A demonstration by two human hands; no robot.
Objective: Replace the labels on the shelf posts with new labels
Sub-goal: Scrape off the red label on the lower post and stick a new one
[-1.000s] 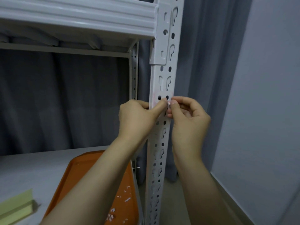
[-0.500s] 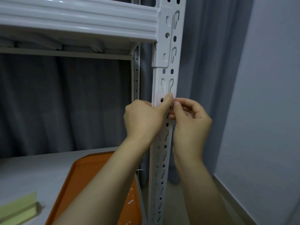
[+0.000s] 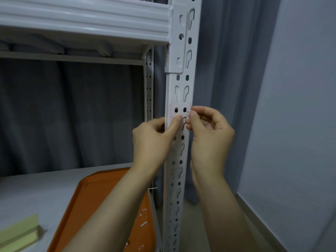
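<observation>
Fingertips (image 3: 193, 118) of the right hand (image 3: 211, 137) pinch a label shred (image 3: 189, 112) on the post (image 3: 180, 84), mid-frame; the left hand (image 3: 151, 140) grips the post. Pulled fast, it may tear and stay stuck.

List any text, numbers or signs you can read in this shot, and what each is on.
No readable text anywhere in this view.
On the post: only a faint pink smear, no letters.
On the label scrap pinched by the right hand: too small to read.
On the white scraps in the orange tray: too small to read.
On the yellow-green pad: no print visible.
</observation>
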